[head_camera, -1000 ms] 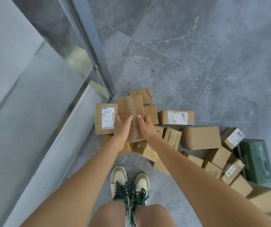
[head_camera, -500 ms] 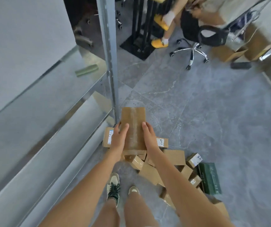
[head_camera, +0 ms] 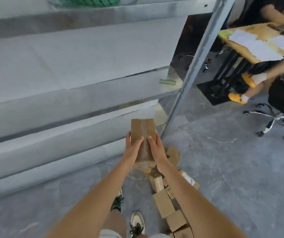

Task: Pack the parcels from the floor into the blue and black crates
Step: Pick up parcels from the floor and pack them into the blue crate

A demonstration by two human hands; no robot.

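Grey marbled floor tiles [head_camera: 223, 169] fill the lower frame beneath a metal shelving rack [head_camera: 69, 93] at left. Left hand [head_camera: 132, 148] and right hand [head_camera: 155, 148] grip a flat brown taped cardboard parcel [head_camera: 143, 134] at centre, above brown cardboard boxes [head_camera: 165, 201] scattered below.

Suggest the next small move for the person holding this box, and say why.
Probably keep turning to look for a crate while carrying the box. Left hand and right hand grip its sides, lifted clear of the floor parcels, and no blue or black crate is in view, only metal shelving.
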